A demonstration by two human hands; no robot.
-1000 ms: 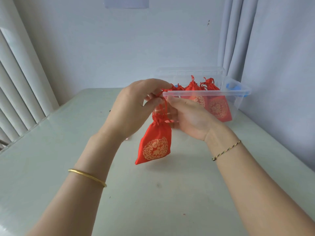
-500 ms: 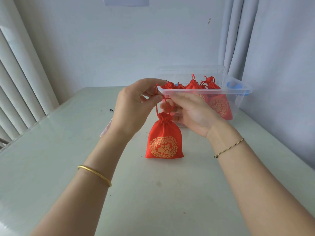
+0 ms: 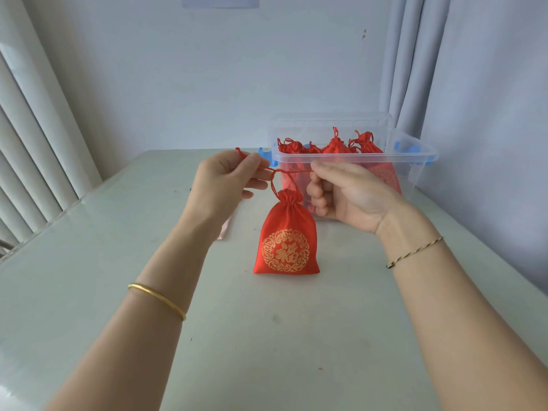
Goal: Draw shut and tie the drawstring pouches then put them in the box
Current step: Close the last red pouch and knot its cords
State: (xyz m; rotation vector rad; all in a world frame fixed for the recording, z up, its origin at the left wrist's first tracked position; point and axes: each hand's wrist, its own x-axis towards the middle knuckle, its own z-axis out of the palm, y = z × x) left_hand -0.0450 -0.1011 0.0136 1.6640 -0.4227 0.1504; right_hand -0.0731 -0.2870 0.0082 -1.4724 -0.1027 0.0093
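1. Centre frame: the left hand (image 3: 228, 176) and right hand (image 3: 347, 194) each pinch 1 drawstring (image 3: 292, 171) end, cord taut; the red pouch (image 3: 286, 241) hangs below.
2. Knot-tightening, I'd judge; next, lift it into the box (image 3: 355, 158), upper right.

Soft even daylight – sharp focus, faint shadows, wide-angle bowing at edges.

The box (image 3: 415, 173) stands open-topped just behind the hands; pouches (image 3: 335, 146) fill its left and middle, its right corner free.
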